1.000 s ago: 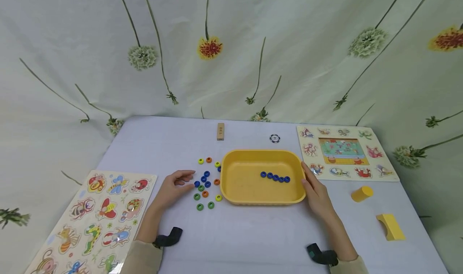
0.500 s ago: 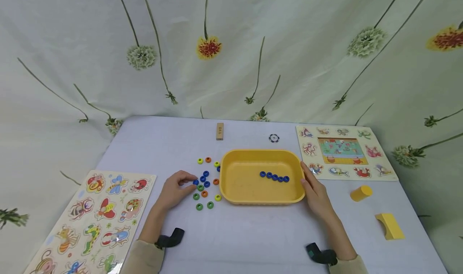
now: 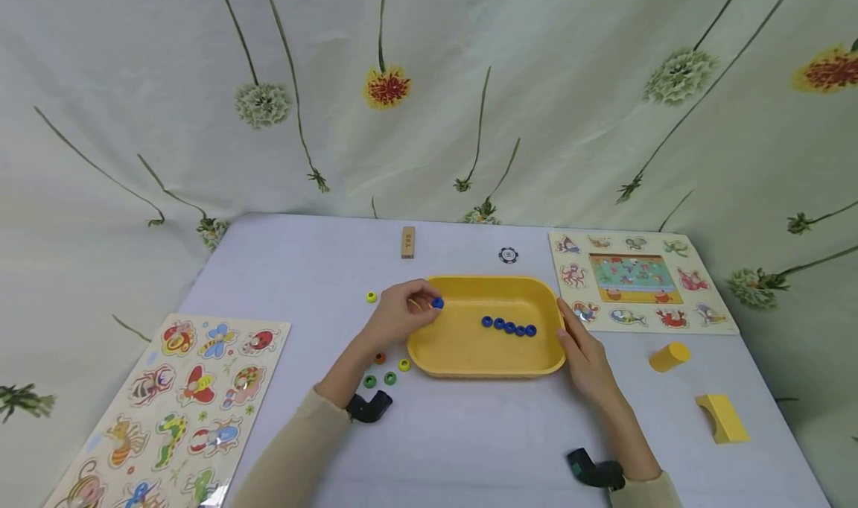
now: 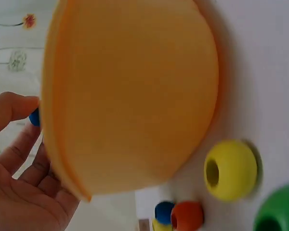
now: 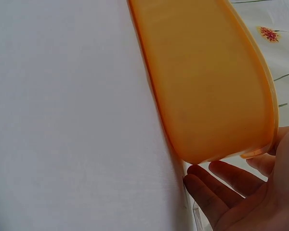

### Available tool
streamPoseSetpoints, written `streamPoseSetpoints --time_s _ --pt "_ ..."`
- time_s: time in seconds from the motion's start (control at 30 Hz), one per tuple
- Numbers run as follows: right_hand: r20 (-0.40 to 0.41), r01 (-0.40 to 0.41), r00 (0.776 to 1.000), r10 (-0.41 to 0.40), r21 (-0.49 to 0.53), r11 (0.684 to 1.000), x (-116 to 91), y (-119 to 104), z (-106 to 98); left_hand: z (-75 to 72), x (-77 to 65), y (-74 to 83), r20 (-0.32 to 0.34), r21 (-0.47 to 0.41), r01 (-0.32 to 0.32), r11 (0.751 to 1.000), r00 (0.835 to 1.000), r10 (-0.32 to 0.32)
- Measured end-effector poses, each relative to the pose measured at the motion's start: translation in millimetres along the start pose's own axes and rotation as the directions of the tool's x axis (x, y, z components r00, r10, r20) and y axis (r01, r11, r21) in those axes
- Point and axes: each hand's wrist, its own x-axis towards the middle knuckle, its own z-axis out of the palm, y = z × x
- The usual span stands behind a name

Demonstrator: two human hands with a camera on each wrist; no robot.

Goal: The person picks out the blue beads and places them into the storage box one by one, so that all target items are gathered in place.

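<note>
My left hand (image 3: 395, 316) is over the left end of a yellow tray (image 3: 462, 355) and pinches a blue bead (image 3: 438, 302) between thumb and finger. In the left wrist view that bead (image 4: 34, 117) shows just beyond the tray's rim. Inside the tray, several blue beads (image 3: 510, 328) lie in a slanting row. My right hand (image 3: 591, 363) holds the tray's right end, thumb at the rim and fingers along the outer wall (image 5: 216, 96). Left of the tray lie loose beads, among them green (image 3: 390, 378), yellow (image 3: 404, 365) and orange (image 3: 380, 358); my left hand and forearm hide others.
A sticker-like insect board (image 3: 194, 396) lies at the left, a sea-animal board (image 3: 646, 319) at the back right. Near the right edge are a yellow cylinder (image 3: 670, 357) and a yellow arch block (image 3: 725, 420). A small wooden block (image 3: 408, 243) and a poker chip (image 3: 509, 255) sit behind the tray.
My left hand took a blue bead from the loose group and carried it right and away from me, over the tray's left end. My right hand has stayed at the tray.
</note>
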Motion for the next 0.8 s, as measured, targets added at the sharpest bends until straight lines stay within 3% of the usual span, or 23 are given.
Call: streamPoseSetpoints --time_s 0.17,0.33,0.57,0.8 --pt "0.006 0.011 1.000 -0.011 0.003 1.000 0.6 0.2 -0.4 30.6 26.0 8.6 0.115 0.090 0.016 0.996 0.993 -0.026" --pt "0.011 0.007 1.000 -0.007 -0.003 1.000 1.1 1.2 -0.4 50.2 38.9 7.9 0.185 0.168 0.012 0.986 0.982 -0.044" --pt "0.019 0.009 1.000 -0.009 0.005 1.000 1.7 0.0 0.0 59.8 45.6 -0.2 0.191 0.219 0.089 0.972 0.973 -0.132" --pt "0.019 0.004 1.000 -0.003 -0.015 1.000 0.8 0.3 -0.6 65.3 50.5 -0.1 0.221 0.263 0.083 0.961 0.965 -0.143"
